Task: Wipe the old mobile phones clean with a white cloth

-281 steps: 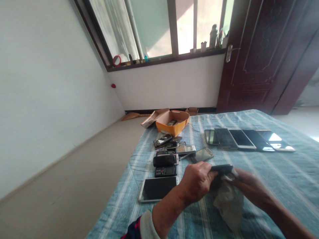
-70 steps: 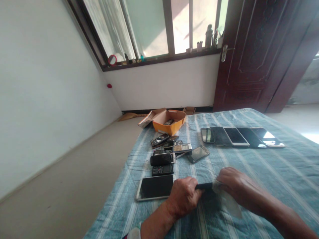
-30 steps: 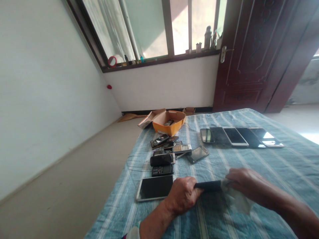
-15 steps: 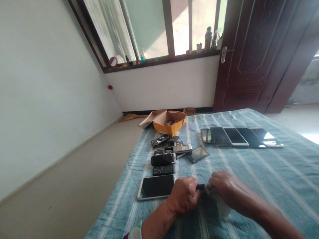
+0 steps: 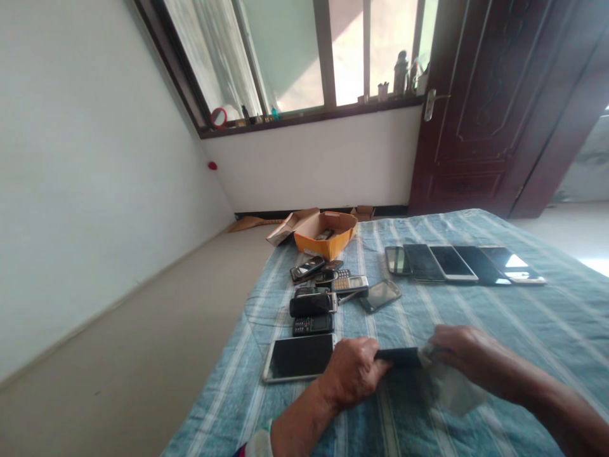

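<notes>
My left hand (image 5: 352, 374) is closed round one end of a dark phone (image 5: 400, 357), held a little above the cloth and seen almost edge-on. Pinched in my right hand (image 5: 459, 351) is a thin white wiping cloth (image 5: 460, 392), blurred by motion; it meets the phone's right end and hangs down below the fingers. Just left of my left hand lies a large white-framed phone (image 5: 299, 357), screen up. Beyond it are a black keypad phone (image 5: 313, 325) and a black phone with a dark screen (image 5: 311, 304).
More old phones (image 5: 349, 284) lie in a loose pile before an open orange cardboard box (image 5: 328, 244). Farther right, several smartphones (image 5: 451, 262) lie side by side. A striped blue bedspread (image 5: 514, 343) is under everything. Behind stand a window and a dark red door (image 5: 476, 127).
My right hand has slid right with the white cloth along the phone, and more of the phone's dark length shows. My left hand has kept its grip and place.
</notes>
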The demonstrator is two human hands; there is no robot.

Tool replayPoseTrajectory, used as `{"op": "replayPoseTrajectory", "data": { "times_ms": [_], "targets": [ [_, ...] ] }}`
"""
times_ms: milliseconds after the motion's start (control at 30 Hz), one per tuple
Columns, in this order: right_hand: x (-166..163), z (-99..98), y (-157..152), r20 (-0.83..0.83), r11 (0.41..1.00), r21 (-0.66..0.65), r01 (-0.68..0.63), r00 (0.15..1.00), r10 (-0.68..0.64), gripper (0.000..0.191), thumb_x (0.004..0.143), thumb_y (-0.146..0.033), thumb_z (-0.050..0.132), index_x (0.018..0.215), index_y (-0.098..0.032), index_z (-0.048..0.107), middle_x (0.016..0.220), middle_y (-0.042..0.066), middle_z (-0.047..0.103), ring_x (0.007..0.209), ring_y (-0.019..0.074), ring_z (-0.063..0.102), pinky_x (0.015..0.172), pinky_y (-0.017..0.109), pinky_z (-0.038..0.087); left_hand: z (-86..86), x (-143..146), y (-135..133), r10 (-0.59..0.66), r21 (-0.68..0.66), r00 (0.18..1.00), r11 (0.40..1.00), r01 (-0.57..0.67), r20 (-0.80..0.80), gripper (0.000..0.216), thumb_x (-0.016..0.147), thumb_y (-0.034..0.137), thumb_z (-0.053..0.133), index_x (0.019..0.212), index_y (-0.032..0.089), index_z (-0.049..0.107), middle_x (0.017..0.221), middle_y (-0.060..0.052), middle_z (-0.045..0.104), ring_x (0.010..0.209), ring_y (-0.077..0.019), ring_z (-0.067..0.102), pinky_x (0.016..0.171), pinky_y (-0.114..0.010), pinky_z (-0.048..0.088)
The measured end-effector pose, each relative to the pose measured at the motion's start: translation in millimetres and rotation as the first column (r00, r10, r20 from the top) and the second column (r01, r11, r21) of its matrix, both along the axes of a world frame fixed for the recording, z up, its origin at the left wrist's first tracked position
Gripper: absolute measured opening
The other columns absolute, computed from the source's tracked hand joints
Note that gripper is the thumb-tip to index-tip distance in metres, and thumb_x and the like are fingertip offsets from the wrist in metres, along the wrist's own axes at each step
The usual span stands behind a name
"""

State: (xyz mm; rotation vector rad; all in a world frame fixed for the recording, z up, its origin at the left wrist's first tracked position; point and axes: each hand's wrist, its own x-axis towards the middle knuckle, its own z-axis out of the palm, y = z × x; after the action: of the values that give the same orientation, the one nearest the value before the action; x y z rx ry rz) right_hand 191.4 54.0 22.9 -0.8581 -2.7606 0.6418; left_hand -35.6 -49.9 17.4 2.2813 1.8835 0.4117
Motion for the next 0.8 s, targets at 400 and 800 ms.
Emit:
{"op": "replayPoseTrajectory", "data": {
  "times_ms": [400,800],
  "targets": [
    [-42.9,-0.3,-35.5,-0.024,0.959,0.272,-0.084,0.995,0.094,0.02,0.087,-0.013,0.047,0.068,-0.017,0.052,0.068,0.0,0.053,0.06,0.0121,0.042,0.059,0.027,0.025,-0.4,3.6,-1.3,-0.041,-0.016,0.988,0.999,0.039,-0.149,0.008,0.081,0.023,0.053,0.076,0.017,0.056,0.073,-0.004,0.064,0.064,-0.0166,0.058,0.051,-0.025,0.031],
    [-18.4,10.6,-18.1,0.031,0.994,0.111,-0.019,0.999,0.016,0.023,0.088,-0.018,0.046,0.068,-0.019,0.057,0.07,0.0,0.058,0.063,0.0125,0.048,0.058,0.026,0.027,0.0,5.1,0.4,-0.053,-0.021,0.994,0.998,0.051,-0.096,0.02,0.086,0.034,0.053,0.076,0.017,0.057,0.073,-0.004,0.064,0.063,-0.016,0.058,0.051,-0.024,0.033]
  ]
}}
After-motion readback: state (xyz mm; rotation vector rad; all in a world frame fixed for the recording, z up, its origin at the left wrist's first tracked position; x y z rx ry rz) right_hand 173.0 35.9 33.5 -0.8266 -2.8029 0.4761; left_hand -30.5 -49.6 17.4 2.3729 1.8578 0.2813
